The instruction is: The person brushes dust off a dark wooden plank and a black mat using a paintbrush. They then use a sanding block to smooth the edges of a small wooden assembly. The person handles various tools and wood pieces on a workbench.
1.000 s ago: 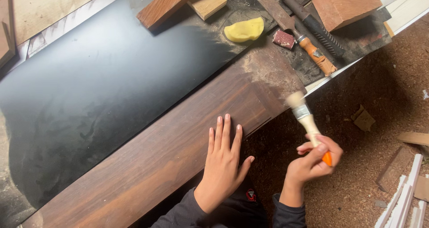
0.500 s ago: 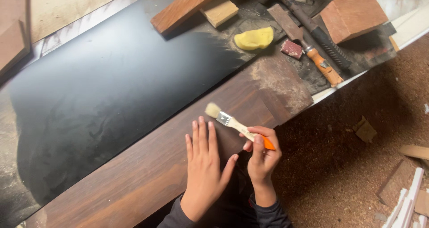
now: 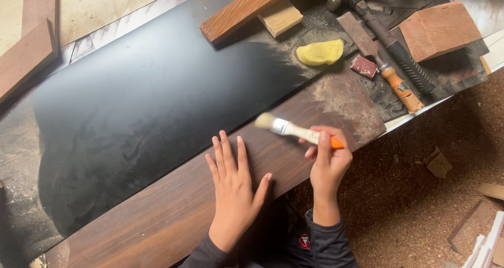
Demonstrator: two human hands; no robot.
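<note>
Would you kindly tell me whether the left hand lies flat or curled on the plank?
Flat: the left hand rests palm down, fingers spread, on the brown plank.

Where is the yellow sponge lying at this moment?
In the head view the yellow sponge lies at upper right on the dusty black board, just left of the small red sanding block and below the wooden blocks.

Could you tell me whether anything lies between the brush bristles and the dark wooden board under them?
Nothing visible does. The right hand holds the paintbrush with its bristles over a bare stretch of the brown board. The left hand lies flat on the board, nearer the person and off to the side.
</note>
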